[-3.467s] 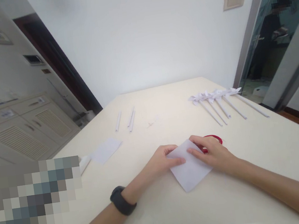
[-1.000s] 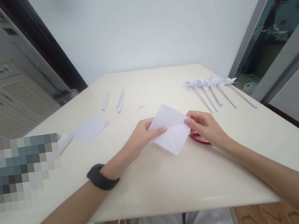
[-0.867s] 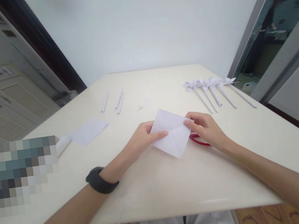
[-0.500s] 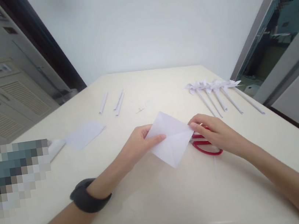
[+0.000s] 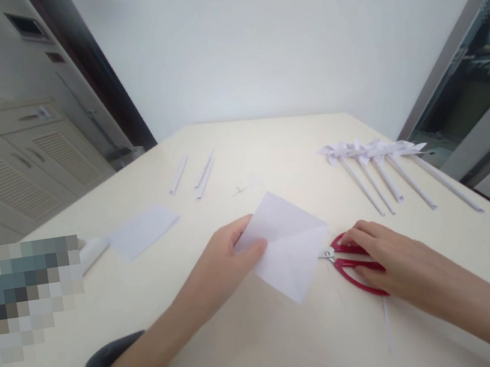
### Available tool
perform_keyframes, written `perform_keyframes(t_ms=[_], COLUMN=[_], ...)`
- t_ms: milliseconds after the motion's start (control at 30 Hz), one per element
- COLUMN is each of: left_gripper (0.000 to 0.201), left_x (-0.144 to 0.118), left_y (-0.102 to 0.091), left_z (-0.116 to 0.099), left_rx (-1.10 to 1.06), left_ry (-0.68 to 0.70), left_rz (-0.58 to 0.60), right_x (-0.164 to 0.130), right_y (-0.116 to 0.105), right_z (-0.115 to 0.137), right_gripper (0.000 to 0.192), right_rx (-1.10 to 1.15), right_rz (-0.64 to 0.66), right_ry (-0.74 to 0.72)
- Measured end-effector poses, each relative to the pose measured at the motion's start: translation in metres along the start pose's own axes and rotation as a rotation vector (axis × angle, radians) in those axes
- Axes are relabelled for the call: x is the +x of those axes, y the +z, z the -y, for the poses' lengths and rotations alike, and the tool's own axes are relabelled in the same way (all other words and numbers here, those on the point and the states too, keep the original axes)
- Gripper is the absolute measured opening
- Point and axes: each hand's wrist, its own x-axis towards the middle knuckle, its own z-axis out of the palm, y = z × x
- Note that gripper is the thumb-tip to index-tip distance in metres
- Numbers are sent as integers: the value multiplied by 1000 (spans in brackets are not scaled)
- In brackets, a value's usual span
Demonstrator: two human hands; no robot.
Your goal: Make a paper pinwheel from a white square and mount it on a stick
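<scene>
The cream counter (image 5: 259, 351) carries a row of paper pinwheels (image 5: 378, 174) at the far right, three paper sticks (image 5: 193, 175) at the far left and a loose sheet (image 5: 142, 231) nearer the left edge. At the middle the left hand (image 5: 226, 262) pinches the left corner of a creased paper square (image 5: 287, 244), thumb on top, its grip closed on it. Just right of the square lie red scissors (image 5: 351, 262), blades shut, and the right hand (image 5: 395, 262) rests on their handles, fingers loose, not closed around them.
</scene>
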Motion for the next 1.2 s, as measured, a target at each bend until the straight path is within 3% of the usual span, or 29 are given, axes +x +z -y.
perform_keyframes(t_ms=[233, 367, 500, 733, 933, 1033, 1200], left_gripper=[34, 36, 36, 35, 31, 26, 24], left_x=[-4, -6, -7, -5, 0, 2, 2], left_y=[0, -1, -3, -7, -8, -7, -6], left_z=[-4, -1, -3, -2, -2, 0, 4], left_rx=[-172, -330, -409, -464, -371, -337, -403], left_ry=[-17, 25, 6, -50, -22, -48, -62], left_rz=[-40, -64, -141, -167, -295, -308, -322], right_x=[4, 3, 0, -5, -6, -4, -5], right_y=[0, -13, -24, -21, -15, -11, -7], right_z=[-1, -5, 3, 27, 34, 28, 29], right_gripper=[18, 15, 15, 19, 53, 55, 64], right_rx=[92, 471, 919, 1284, 1360, 1328, 1355], right_rz=[-17, 5, 73, 232, 360, 406, 341], right_ry=[140, 220, 150, 213, 201, 170, 74])
